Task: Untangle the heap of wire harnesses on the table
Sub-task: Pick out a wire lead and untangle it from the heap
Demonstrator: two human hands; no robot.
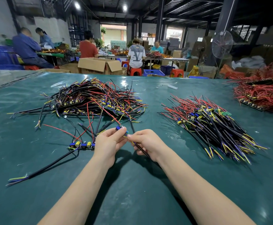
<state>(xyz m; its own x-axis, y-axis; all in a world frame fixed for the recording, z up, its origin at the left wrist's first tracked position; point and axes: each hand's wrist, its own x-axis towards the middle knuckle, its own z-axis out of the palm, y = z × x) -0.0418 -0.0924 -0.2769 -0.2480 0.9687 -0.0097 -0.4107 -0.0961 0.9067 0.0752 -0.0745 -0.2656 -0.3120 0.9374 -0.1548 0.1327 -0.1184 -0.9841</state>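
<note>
My left hand (109, 142) pinches the small circuit board (122, 129), right hand (147, 142) grips its black cable (141, 150) — if I yank, its red wire (114, 119) could snag the heap (96, 98) and tear off.

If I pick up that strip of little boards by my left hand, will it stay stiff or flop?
The board strip looks like a flat rigid panel, so it probably stays stiff. Its black cable and red wires lie in loose curves on the table, so they would likely droop and drag.

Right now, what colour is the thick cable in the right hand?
The cable is black, seen best in the head view.
</note>
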